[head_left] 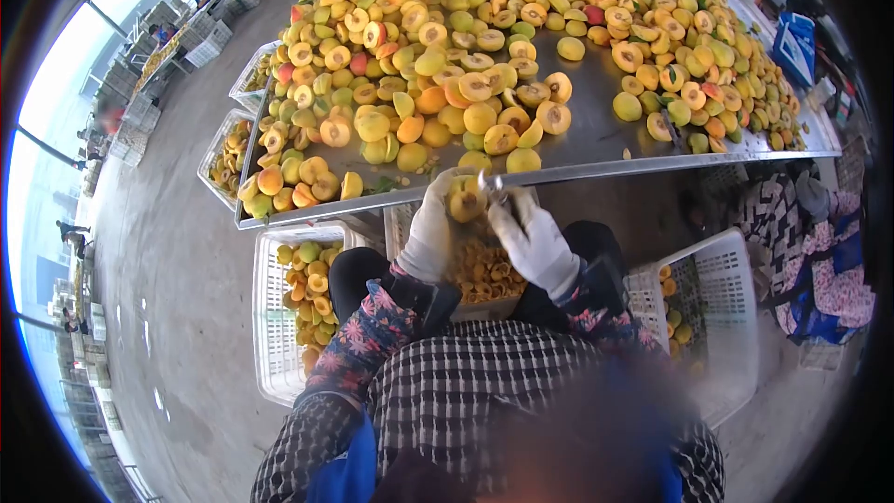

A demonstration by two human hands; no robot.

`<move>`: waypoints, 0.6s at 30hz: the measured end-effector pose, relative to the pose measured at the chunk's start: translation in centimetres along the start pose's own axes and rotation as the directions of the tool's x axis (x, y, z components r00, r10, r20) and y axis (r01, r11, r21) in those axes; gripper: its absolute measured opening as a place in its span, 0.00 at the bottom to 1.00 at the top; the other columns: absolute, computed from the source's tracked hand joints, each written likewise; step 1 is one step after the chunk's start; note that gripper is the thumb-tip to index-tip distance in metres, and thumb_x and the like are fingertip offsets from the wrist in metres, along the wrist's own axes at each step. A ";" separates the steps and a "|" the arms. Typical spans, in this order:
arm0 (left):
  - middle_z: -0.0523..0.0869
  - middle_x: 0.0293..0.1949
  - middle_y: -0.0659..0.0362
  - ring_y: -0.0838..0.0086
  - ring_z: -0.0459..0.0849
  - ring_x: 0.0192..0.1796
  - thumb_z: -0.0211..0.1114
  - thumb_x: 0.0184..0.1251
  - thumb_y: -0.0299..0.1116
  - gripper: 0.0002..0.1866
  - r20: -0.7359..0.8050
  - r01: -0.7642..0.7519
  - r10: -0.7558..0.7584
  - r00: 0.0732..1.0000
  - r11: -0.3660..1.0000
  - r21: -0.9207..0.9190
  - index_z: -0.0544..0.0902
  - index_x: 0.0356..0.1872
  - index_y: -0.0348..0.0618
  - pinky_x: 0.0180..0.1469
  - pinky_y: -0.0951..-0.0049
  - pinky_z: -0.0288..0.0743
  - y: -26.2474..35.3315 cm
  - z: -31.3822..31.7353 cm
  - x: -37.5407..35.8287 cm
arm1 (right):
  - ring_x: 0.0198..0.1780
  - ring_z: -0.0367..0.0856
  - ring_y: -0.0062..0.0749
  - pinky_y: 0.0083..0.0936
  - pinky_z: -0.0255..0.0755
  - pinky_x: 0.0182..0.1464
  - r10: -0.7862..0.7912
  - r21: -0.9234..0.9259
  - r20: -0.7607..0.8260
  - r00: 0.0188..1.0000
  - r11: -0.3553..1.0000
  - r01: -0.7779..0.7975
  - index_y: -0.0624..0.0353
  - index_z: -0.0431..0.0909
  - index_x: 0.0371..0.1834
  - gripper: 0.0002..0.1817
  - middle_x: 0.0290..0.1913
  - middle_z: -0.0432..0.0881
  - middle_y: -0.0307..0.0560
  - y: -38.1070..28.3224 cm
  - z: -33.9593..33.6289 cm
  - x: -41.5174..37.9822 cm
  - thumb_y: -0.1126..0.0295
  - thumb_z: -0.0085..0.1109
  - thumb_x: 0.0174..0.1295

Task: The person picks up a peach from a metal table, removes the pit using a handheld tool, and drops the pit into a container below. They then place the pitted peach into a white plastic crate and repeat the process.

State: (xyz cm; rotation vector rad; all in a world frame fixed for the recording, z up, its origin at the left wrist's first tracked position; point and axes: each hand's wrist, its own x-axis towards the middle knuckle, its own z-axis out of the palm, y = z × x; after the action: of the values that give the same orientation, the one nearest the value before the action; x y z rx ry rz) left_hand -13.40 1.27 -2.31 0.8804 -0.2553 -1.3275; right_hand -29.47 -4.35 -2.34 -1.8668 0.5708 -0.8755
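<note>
My left hand (431, 228), in a white glove, is closed around a yellow peach half (465, 200) just in front of the metal table's near edge. My right hand (535, 240), also gloved, grips a small shiny metal tool (491, 183), its tip at the peach half; motion blur hides its exact shape. Below both hands, between my knees, a crate holds many brownish-orange peach pits (486, 272). Heaps of halved and whole yellow peaches (433, 62) lie on the metal table (596, 84) right ahead.
A white crate of peaches (312, 293) stands at my left, and another white crate (712, 317), partly filled, at my right. More filled crates (228, 158) sit by the table's left end. Patterned cloth (792, 233) lies at far right. Other people work in the left background.
</note>
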 end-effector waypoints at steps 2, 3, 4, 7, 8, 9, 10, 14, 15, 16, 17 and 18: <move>0.81 0.45 0.56 0.70 0.80 0.43 0.49 0.76 0.43 0.20 -0.002 -0.063 0.063 0.998 0.996 0.069 0.73 0.58 0.40 0.48 0.71 0.78 0.3 1.2 -0.3 | 0.33 0.81 0.61 0.48 0.72 0.34 0.039 -0.172 0.077 0.996 0.985 -0.025 0.62 0.69 0.52 0.17 0.28 0.81 0.64 -0.7 0.0 -0.4 0.60 0.53 0.69; 0.80 0.45 0.56 0.71 0.81 0.44 0.47 0.77 0.44 0.20 -0.001 -0.054 0.054 0.999 0.993 0.110 0.73 0.57 0.40 0.49 0.71 0.77 0.5 1.5 -0.6 | 0.33 0.81 0.61 0.49 0.72 0.35 0.029 -0.212 0.073 0.997 0.977 -0.013 0.62 0.69 0.51 0.17 0.28 0.81 0.64 -0.7 0.2 -0.5 0.60 0.53 0.70; 0.80 0.45 0.56 0.71 0.81 0.44 0.46 0.78 0.45 0.20 -0.004 -0.067 0.068 0.998 0.989 0.129 0.73 0.57 0.40 0.49 0.71 0.77 0.3 1.5 -0.6 | 0.33 0.81 0.61 0.49 0.72 0.35 0.024 -0.252 0.070 0.997 0.968 -0.005 0.61 0.68 0.50 0.16 0.28 0.81 0.63 -0.6 0.4 -0.6 0.60 0.52 0.70; 0.81 0.44 0.57 0.73 0.81 0.44 0.45 0.79 0.47 0.21 -0.022 -0.121 0.128 0.992 0.974 0.190 0.73 0.57 0.40 0.48 0.72 0.77 -0.2 1.5 -0.7 | 0.33 0.81 0.62 0.49 0.73 0.36 0.048 -0.367 0.065 0.997 0.930 -0.021 0.60 0.67 0.48 0.16 0.29 0.81 0.64 -0.7 0.8 -0.8 0.58 0.52 0.69; 0.81 0.44 0.57 0.73 0.80 0.44 0.44 0.79 0.47 0.22 -0.037 -0.143 0.154 0.987 0.967 0.210 0.74 0.57 0.40 0.47 0.73 0.77 -0.3 1.6 -0.7 | 0.34 0.81 0.62 0.49 0.73 0.36 0.075 -0.369 0.072 0.995 0.928 -0.043 0.60 0.67 0.47 0.16 0.29 0.81 0.64 -0.7 0.9 -0.9 0.58 0.52 0.69; 0.81 0.44 0.57 0.74 0.80 0.44 0.44 0.79 0.47 0.22 -0.051 -0.163 0.179 0.983 0.959 0.231 0.74 0.56 0.40 0.47 0.73 0.77 -0.5 1.7 -0.7 | 0.34 0.81 0.62 0.50 0.73 0.36 0.101 -0.371 0.078 0.992 0.926 -0.066 0.59 0.67 0.47 0.16 0.29 0.81 0.63 -0.6 1.0 -1.0 0.57 0.52 0.69; 0.81 0.44 0.57 0.74 0.80 0.43 0.44 0.79 0.47 0.21 -0.043 -0.193 0.212 0.976 0.942 0.276 0.74 0.55 0.40 0.46 0.74 0.77 -0.7 1.5 -0.6 | 0.34 0.81 0.62 0.50 0.73 0.36 0.130 -0.372 0.081 0.988 0.924 -0.091 0.59 0.67 0.47 0.16 0.29 0.81 0.63 -0.4 1.1 -1.2 0.57 0.51 0.69; 0.81 0.41 0.59 0.76 0.79 0.41 0.45 0.79 0.43 0.18 0.074 -0.344 0.350 0.934 0.822 0.454 0.76 0.52 0.40 0.45 0.76 0.74 -1.1 0.1 -0.2 | 0.34 0.83 0.59 0.48 0.76 0.33 0.094 -0.350 0.125 0.988 0.936 -0.045 0.61 0.70 0.44 0.16 0.30 0.82 0.63 1.1 1.1 -0.6 0.58 0.51 0.69; 0.81 0.39 0.60 0.76 0.79 0.39 0.47 0.78 0.42 0.16 -0.003 -0.272 0.290 0.957 0.901 0.339 0.77 0.51 0.42 0.41 0.75 0.75 -1.6 -0.6 -0.1 | 0.33 0.84 0.56 0.45 0.77 0.31 0.174 -0.413 0.214 0.961 0.908 -0.073 0.62 0.72 0.40 0.12 0.29 0.82 0.62 -0.3 0.3 -0.1 0.62 0.52 0.66; 0.81 0.36 0.61 0.77 0.80 0.37 0.49 0.78 0.41 0.14 -0.080 -0.206 0.226 0.971 0.956 0.207 0.78 0.49 0.44 0.37 0.75 0.75 -2.1 -1.2 0.3 | 0.33 0.85 0.54 0.44 0.78 0.31 0.071 -0.435 0.275 0.959 0.898 0.058 0.61 0.73 0.41 0.10 0.30 0.83 0.60 1.5 0.0 -0.4 0.66 0.53 0.62; 0.79 0.33 0.63 0.77 0.79 0.33 0.50 0.76 0.40 0.11 0.075 0.014 -0.014 0.997 1.000 -0.003 0.77 0.48 0.47 0.33 0.76 0.74 -1.7 -2.8 0.7 | 0.33 0.85 0.54 0.42 0.79 0.33 0.129 -0.547 0.299 0.945 0.835 0.059 0.61 0.74 0.42 0.10 0.31 0.83 0.58 1.4 0.0 -0.1 0.67 0.53 0.61; 0.77 0.31 0.64 0.77 0.78 0.30 0.50 0.76 0.40 0.11 -0.051 -0.123 0.129 0.990 0.987 0.101 0.76 0.46 0.47 0.29 0.75 0.72 -1.4 1.8 -1.0 | 0.35 0.84 0.55 0.42 0.79 0.36 0.043 -0.456 0.274 0.961 0.885 0.091 0.61 0.74 0.42 0.11 0.33 0.83 0.58 3.0 0.4 -0.5 0.66 0.54 0.61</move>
State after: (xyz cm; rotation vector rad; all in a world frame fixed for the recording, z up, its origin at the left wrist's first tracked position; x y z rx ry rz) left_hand -15.85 1.50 -1.75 0.9671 -0.3281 -1.1784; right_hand -29.51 -5.08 -5.27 -2.3898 0.6198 -0.4979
